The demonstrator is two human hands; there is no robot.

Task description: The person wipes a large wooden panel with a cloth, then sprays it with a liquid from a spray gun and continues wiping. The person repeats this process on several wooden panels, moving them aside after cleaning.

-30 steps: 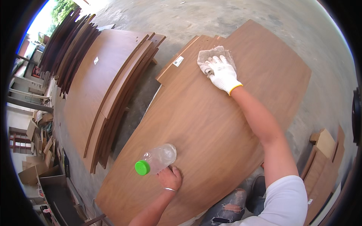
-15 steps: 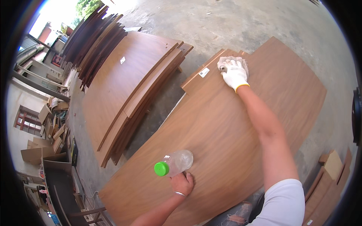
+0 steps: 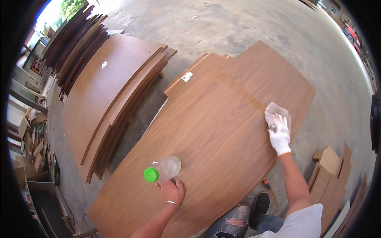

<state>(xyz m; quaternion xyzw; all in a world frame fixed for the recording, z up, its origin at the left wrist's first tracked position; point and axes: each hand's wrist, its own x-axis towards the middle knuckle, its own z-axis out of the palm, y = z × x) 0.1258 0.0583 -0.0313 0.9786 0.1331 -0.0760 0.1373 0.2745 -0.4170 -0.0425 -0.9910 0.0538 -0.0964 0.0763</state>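
My right hand (image 3: 279, 137), in a white knit glove with a yellow cuff, presses a crumpled pale rag (image 3: 273, 109) on a brown wood-grain panel (image 3: 190, 131), near its right edge. My left hand (image 3: 173, 193) is bare, with a silver bracelet at the wrist. It rests low on the panel, right against a clear plastic bottle (image 3: 170, 166) with a green cap (image 3: 151, 175). The bottle hides most of the fingers, and I cannot tell whether they grip it. A darker streak (image 3: 242, 92) runs across the panel toward the rag.
Left of the panel lies a stack of similar boards (image 3: 115, 71), with dark curved pieces (image 3: 75, 47) behind it. Cardboard scraps (image 3: 36, 142) are piled at the far left. Wooden pieces (image 3: 329, 170) stand at the right, near an orange-ended hose (image 3: 266, 183) on the concrete floor.
My right hand has drawn the rag from the panel's far left edge toward me and to the right, uncovering the streak. My left hand and the bottle keep their places. The view has shifted right.
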